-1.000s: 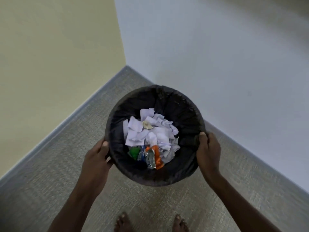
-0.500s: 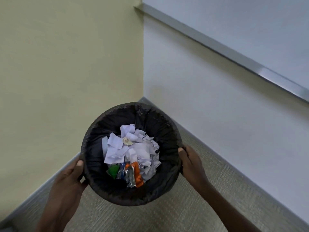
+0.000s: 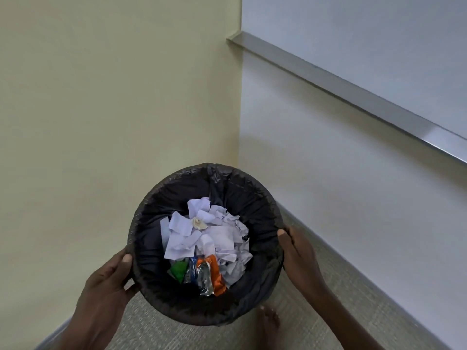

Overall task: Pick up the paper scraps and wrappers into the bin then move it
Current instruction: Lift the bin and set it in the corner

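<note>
Head view: the round black bin (image 3: pixel 255 198), full of white paper scraps (image 3: pixel 202 233) and bright wrappers (image 3: pixel 202 271), is held up near the corner. The left hand (image 3: pixel 106 286) and right hand (image 3: pixel 300 251) grip its sides with curled fingers. It sits higher against the walls than before.

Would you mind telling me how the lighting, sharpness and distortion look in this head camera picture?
Head view: soft, even light with no glare; the bin liner is dark and underexposed, while the paper scraps and wrappers stay readable; the left hand and right hand are slightly soft; the wall ledge slants from the wide-angle lens.
</note>
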The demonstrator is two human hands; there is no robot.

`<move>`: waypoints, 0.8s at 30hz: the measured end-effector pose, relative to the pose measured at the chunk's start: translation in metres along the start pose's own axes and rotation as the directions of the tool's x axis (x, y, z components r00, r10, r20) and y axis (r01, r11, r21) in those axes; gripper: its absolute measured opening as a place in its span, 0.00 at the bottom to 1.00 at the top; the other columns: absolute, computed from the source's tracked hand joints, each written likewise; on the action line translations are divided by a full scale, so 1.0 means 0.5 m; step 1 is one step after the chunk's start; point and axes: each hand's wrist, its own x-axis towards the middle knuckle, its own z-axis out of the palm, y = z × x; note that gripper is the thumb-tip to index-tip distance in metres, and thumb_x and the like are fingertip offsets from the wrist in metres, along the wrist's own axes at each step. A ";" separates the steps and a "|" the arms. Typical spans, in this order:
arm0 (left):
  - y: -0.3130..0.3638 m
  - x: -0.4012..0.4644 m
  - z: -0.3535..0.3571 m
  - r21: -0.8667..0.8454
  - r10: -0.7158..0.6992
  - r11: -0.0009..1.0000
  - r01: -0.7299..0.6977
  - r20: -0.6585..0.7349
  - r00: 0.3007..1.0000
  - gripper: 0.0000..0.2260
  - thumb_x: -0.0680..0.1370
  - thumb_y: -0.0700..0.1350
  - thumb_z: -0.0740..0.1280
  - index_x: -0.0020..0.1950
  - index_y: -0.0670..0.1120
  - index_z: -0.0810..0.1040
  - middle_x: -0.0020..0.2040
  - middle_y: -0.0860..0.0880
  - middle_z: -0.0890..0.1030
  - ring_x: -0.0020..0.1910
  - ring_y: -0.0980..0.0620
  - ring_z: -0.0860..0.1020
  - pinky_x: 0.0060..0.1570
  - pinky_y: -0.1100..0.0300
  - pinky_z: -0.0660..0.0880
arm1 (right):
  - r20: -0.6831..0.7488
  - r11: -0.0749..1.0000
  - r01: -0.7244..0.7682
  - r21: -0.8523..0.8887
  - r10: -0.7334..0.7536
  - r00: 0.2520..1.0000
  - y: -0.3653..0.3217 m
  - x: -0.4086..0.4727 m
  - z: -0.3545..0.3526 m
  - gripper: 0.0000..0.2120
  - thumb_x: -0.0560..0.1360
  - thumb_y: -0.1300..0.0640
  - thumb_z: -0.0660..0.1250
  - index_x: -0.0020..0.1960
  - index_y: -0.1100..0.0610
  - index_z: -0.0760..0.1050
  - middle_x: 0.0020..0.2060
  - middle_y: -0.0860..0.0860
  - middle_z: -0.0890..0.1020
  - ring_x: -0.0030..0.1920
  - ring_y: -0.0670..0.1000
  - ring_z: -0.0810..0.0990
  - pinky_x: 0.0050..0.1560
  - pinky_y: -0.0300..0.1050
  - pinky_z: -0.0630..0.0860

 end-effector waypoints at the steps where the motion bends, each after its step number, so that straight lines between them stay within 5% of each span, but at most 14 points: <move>1: -0.006 0.024 0.015 -0.006 -0.013 1.000 0.013 -0.009 1.000 0.13 0.83 0.40 0.57 0.60 0.46 0.80 0.52 0.50 0.85 0.46 0.56 0.83 0.43 0.60 0.81 | 0.019 1.000 0.002 -0.026 -0.001 1.000 0.012 0.030 0.000 0.15 0.83 0.52 0.55 0.46 0.60 0.73 0.35 0.57 0.75 0.34 0.52 0.74 0.33 0.40 0.63; 4: -0.025 0.100 0.061 0.000 -0.051 0.999 0.051 -0.022 0.998 0.13 0.82 0.40 0.58 0.60 0.48 0.80 0.52 0.49 0.85 0.48 0.53 0.83 0.42 0.58 0.82 | 0.039 0.997 0.005 -0.082 -0.002 0.999 0.056 0.119 -0.006 0.16 0.83 0.53 0.55 0.46 0.65 0.71 0.37 0.63 0.74 0.35 0.56 0.72 0.34 0.45 0.61; 14: -0.168 0.363 0.233 0.120 -0.104 0.987 0.104 -0.002 0.995 0.11 0.83 0.39 0.59 0.55 0.48 0.80 0.46 0.49 0.86 0.47 0.48 0.84 0.43 0.54 0.78 | 0.133 0.908 -0.027 -0.418 0.091 0.987 0.230 0.431 -0.012 0.11 0.83 0.55 0.56 0.46 0.61 0.67 0.34 0.58 0.72 0.33 0.58 0.71 0.32 0.47 0.59; 18: -0.234 0.475 0.271 0.155 -0.178 0.969 0.191 -0.092 0.980 0.10 0.83 0.38 0.59 0.53 0.45 0.81 0.44 0.46 0.83 0.44 0.48 0.81 0.38 0.58 0.77 | 0.149 0.891 -0.086 -0.445 0.169 0.974 0.291 0.523 0.005 0.10 0.83 0.54 0.56 0.50 0.61 0.68 0.38 0.57 0.75 0.36 0.59 0.77 0.36 0.51 0.73; 24: -0.313 0.618 0.298 0.230 -0.225 0.940 0.251 -0.133 0.965 0.10 0.82 0.38 0.61 0.53 0.44 0.81 0.47 0.41 0.81 0.47 0.45 0.79 0.46 0.53 0.78 | 0.103 0.869 -0.168 -0.466 0.242 0.965 0.359 0.617 0.046 0.11 0.82 0.56 0.58 0.57 0.63 0.70 0.49 0.62 0.79 0.46 0.61 0.79 0.43 0.50 0.75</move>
